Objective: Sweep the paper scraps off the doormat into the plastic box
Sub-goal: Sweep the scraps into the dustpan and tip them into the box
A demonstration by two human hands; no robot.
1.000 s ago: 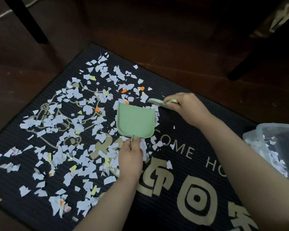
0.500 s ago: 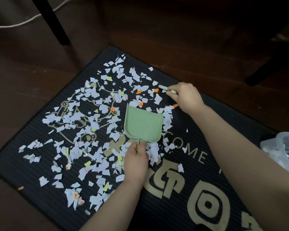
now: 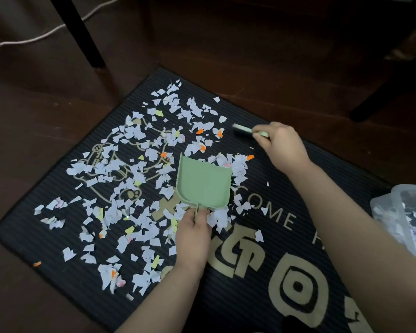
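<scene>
A black ribbed doormat (image 3: 262,306) with gold lettering lies on the floor, its left half strewn with several white, yellow and orange paper scraps (image 3: 130,169). My left hand (image 3: 193,233) grips the handle of a green dustpan (image 3: 203,182) that lies flat and empty on the mat, its mouth facing the scraps. My right hand (image 3: 283,146) holds a small green brush (image 3: 246,129) at the mat's far edge, beyond the dustpan. The clear plastic box (image 3: 394,207) sits at the right edge of view with scraps inside.
Dark wooden floor (image 3: 34,116) surrounds the mat. A black furniture leg (image 3: 82,32) and a white cord (image 3: 34,39) are at the top left; another dark leg (image 3: 375,97) stands at the top right. One orange scrap (image 3: 37,263) lies on the floor off the mat's left edge.
My right hand has carried the brush from beside the dustpan's mouth up and away toward the mat's far edge. The dustpan has stayed in place while the camera view shifted.
</scene>
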